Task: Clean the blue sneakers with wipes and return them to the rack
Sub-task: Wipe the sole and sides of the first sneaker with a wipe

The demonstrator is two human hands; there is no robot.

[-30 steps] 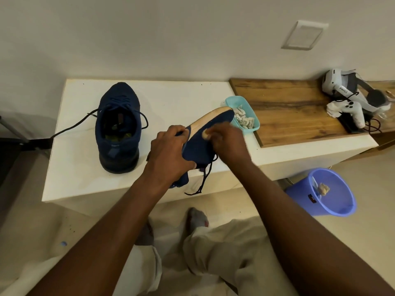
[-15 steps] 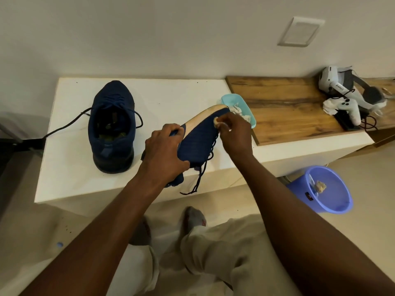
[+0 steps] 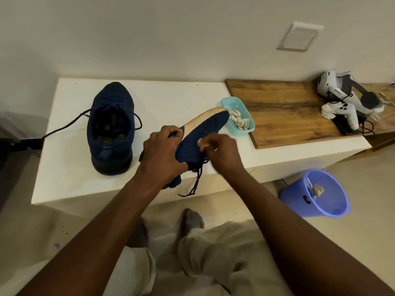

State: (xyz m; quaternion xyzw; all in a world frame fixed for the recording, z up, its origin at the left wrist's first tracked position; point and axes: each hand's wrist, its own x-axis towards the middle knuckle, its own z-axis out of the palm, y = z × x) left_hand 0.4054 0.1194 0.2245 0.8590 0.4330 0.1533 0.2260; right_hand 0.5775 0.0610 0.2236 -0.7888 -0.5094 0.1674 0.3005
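One blue sneaker (image 3: 111, 127) stands upright on the white table (image 3: 70, 167), toe toward the wall. My left hand (image 3: 163, 154) grips the heel end of the second blue sneaker (image 3: 205, 135), which is tilted on its side above the table with its tan sole facing left and its toe pointing at the teal tub. My right hand (image 3: 223, 153) pinches a small pale wipe (image 3: 202, 143) against the sneaker's blue upper near the laces. Loose laces hang below the shoe.
A teal tub (image 3: 242, 130) of folded wipes sits at the table's right, beside a wooden board (image 3: 284, 112). A white headset and controller (image 3: 346, 103) lie on the board. A blue bin (image 3: 316, 195) with a used wipe stands on the floor at right. A black cable (image 3: 62, 128) crosses the table's left edge.
My right hand has slid the wipe down from the shoe's toe toward the middle of the upper, near the laces. My left hand keeps its grip on the heel.
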